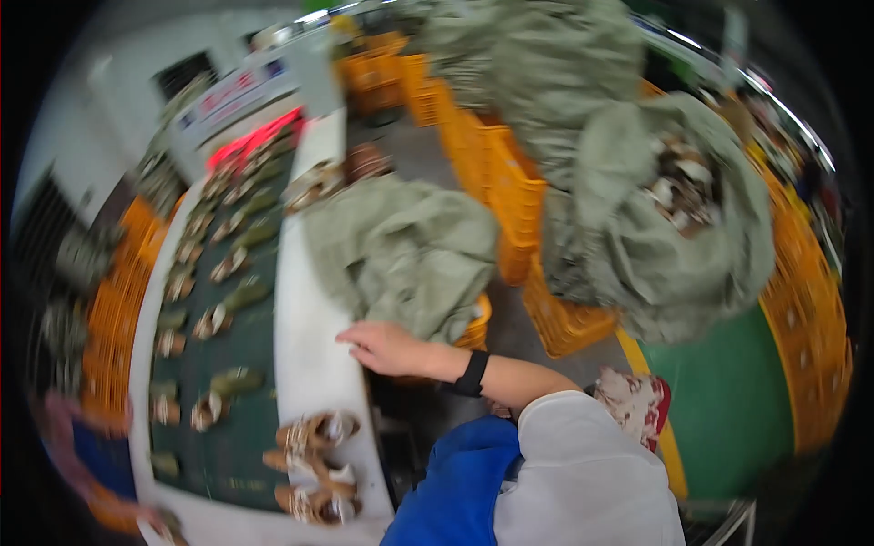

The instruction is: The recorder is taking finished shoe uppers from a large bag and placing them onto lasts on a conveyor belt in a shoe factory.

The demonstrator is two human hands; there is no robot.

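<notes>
My right hand (387,348) rests on the white rim (309,364) of a conveyor, fingers pointing left and holding nothing. A black band sits on its wrist. Just above the hand a grey-green cloth sack (401,250) lies slumped against the rim. Several brown and white sandals (314,435) lie on the rim below the hand. The dark green belt (238,428) carries several more sandals in rows. My left hand is out of the picture. The whole view is blurred.
Orange plastic crates (510,196) stand in a row right of the sack. A second, larger grey-green sack (655,227) sits open on them with sandals inside. More orange crates line the right edge beside a green floor (728,400).
</notes>
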